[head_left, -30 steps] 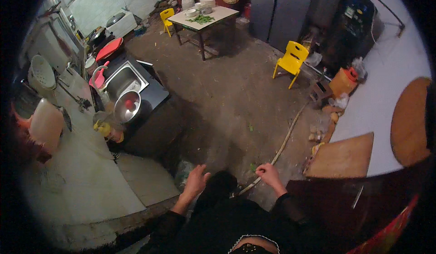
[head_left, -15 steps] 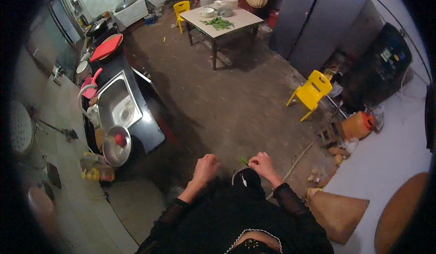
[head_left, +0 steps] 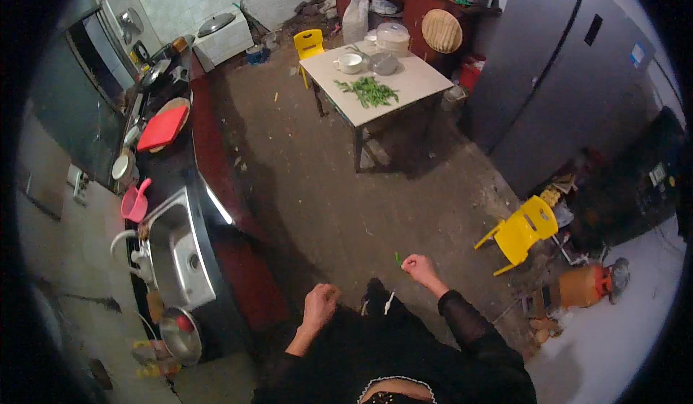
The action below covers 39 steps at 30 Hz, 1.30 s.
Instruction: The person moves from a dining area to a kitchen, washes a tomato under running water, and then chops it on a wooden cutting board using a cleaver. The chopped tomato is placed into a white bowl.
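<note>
My right hand [head_left: 420, 268] is closed in a pinch in front of my body, holding a small green piece of vegetable [head_left: 398, 259] that sticks up past the fingertips. My left hand [head_left: 322, 304] hangs at about the same height to the left, its fingers curled inward. Whether anything is inside the left hand is hidden. Ahead of me, a heap of green vegetables [head_left: 369, 92] lies on a pale-topped table [head_left: 426, 80]. A white cup [head_left: 349, 63], a metal bowl [head_left: 383, 62] and a clear-lidded container [head_left: 393, 39] stand behind the heap.
Along the left runs a dark counter [head_left: 173, 162] with a steel sink [head_left: 203, 270], a metal basin [head_left: 172, 335], a pink ladle [head_left: 134, 203] and a red board [head_left: 162, 128]. Yellow chairs [head_left: 521, 232] stand right and behind the table. A grey fridge [head_left: 538, 64] and an orange gas cylinder [head_left: 580, 288] are on the right.
My view has tilted up and I am nearer the table, which sits lower and larger in the picture. The green piece stays in my right hand; my hands are slightly farther apart.
</note>
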Motion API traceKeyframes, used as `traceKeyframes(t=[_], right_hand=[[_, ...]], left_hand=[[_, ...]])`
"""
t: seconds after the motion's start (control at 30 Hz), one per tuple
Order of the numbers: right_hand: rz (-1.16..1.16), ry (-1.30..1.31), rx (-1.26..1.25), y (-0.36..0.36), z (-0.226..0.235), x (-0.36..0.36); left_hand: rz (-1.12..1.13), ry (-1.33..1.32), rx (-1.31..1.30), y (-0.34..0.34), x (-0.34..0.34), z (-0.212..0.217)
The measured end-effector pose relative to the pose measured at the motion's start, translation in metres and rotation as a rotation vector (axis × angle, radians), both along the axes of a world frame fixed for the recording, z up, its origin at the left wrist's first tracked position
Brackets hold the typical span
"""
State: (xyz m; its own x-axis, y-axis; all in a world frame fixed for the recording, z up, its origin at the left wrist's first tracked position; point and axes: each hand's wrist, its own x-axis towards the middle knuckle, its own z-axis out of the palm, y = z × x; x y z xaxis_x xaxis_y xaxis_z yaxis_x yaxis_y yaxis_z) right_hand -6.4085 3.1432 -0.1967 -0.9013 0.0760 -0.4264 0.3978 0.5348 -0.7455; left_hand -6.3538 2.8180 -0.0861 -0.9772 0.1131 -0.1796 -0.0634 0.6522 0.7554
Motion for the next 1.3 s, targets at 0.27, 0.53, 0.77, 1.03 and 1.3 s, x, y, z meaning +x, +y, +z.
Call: traceKeyframes(t=[0.27, 0.53, 0.77, 1.03, 1.3], right_hand=[[0.004, 0.095, 0.075, 0.037, 0.011, -0.26], [-0.05, 0.114, 0.225, 0.077, 0.028, -0.477], [-0.129, 0.326, 0.357, 0.142, 0.043, -0.625], [-0.418, 0.346, -0.003, 0.167, 0.016, -0.771], [-0.126, 0.107, -0.183, 0.097, -0.028, -0.782]], left_hand=[[0.312, -0.139, 0.002, 0.0, -0.113, -0.026], [0.263, -0.094, -0.155, -0.009, -0.271, -0.041], [0.236, -0.043, -0.068, 0.001, -0.402, -0.021], [0.282, -0.13, -0.155, 0.009, -0.491, -0.042], [0.381, -0.215, -0.224, 0.007, -0.565, -0.013]])
